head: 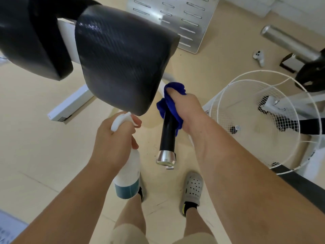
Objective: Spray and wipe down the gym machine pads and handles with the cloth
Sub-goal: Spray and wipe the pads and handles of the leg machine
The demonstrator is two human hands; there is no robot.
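left hand [114, 138] is gripping the white spray bottle [127, 173] by the neck, fingers curled round the trigger head, nozzle sitting just under the lower corner of the black seat pad [123, 59]. blue liquid is showing low in the bottle. right hand [184, 110] is clamping the blue cloth [173, 90] round the upper part of the black handle [168, 136], just right of the pad; the handle's silver end cap [166, 157] is pointing down toward the floor. white wire fan guard [255, 120] is lying at right.
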